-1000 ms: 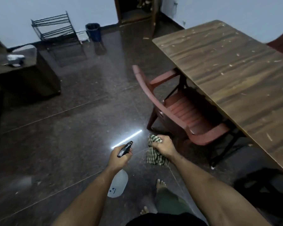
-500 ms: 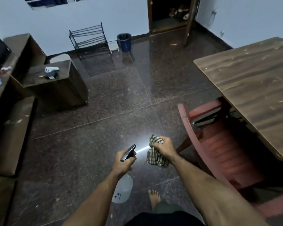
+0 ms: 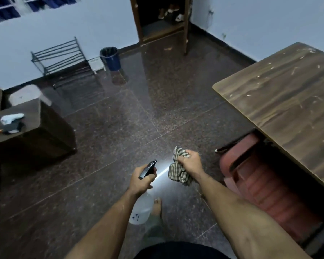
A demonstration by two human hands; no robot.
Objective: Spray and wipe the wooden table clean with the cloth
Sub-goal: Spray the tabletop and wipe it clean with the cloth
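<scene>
The wooden table [image 3: 281, 101] fills the right side, its brown top dotted with pale specks and scraps. My left hand [image 3: 140, 181] grips a spray bottle [image 3: 141, 210] by its black trigger head, the clear body hanging below my fist. My right hand [image 3: 190, 163] is closed on a bunched striped cloth [image 3: 178, 171]. Both hands are held over the dark floor, left of the table and well short of its edge.
A red plastic chair [image 3: 266, 187] is tucked under the table's near side. A dark low cabinet [image 3: 36, 135] with small items stands at left. A metal rack [image 3: 60, 57], a blue bin [image 3: 109, 57] and an open doorway [image 3: 161, 17] line the far wall.
My view has swung left and up, so the table has slid to the right edge and more of the room shows. Both hands keep their hold on bottle and cloth.
</scene>
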